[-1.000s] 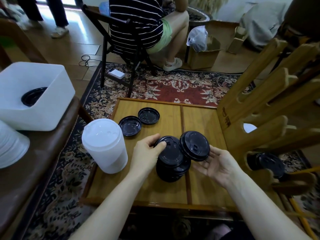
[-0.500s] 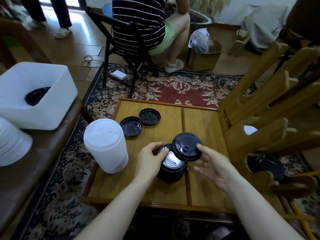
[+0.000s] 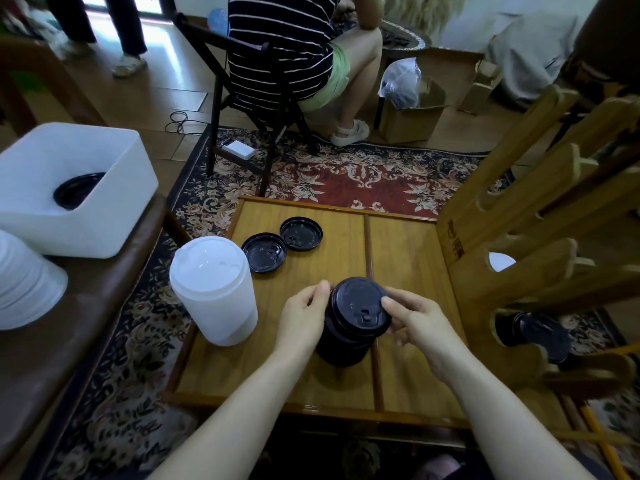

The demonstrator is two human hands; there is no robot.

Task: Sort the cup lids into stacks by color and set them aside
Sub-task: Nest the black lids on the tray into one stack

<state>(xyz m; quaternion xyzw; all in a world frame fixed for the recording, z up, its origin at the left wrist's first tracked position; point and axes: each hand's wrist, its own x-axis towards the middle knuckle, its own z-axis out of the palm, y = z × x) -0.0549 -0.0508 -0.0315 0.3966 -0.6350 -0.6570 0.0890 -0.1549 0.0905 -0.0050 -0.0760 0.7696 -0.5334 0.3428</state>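
**Black lids going on the black stack, here's how I'm seating this one**

Black plastic everywhere right now. My right hand [image 3: 417, 323] pinches the top black lid [image 3: 360, 308] by its right edge, thumb on the top face and fingers curled under the rim. My left hand [image 3: 304, 315] curls round the left side of the black stack [image 3: 343, 348], thumb near the top, bracing it. The stack stands on the wooden table [image 3: 329, 375], right beside the centre groove. The lid sits tilted on top, not yet nested as far as I can tell.

What I reckon matters for doing this bit well:

- Level the lid before pushing. It leans toward me, so pressing now would probably jam one edge.
- Keep the bracing hand low enough on the stack that it doesn't tip; it's tall and looks a little crooked near the bottom.
- Press at the rim, not the middle, so it clicks in evenly.

Two loose black lids [image 3: 265, 252] lie upside down further back on the table, touching each other, so those look like the next ones. The white stack [image 3: 214, 289] stands to the left near the table edge, already sorted by the look of it. One more black lid sits in the white bin [image 3: 104, 216] on the bench at left.
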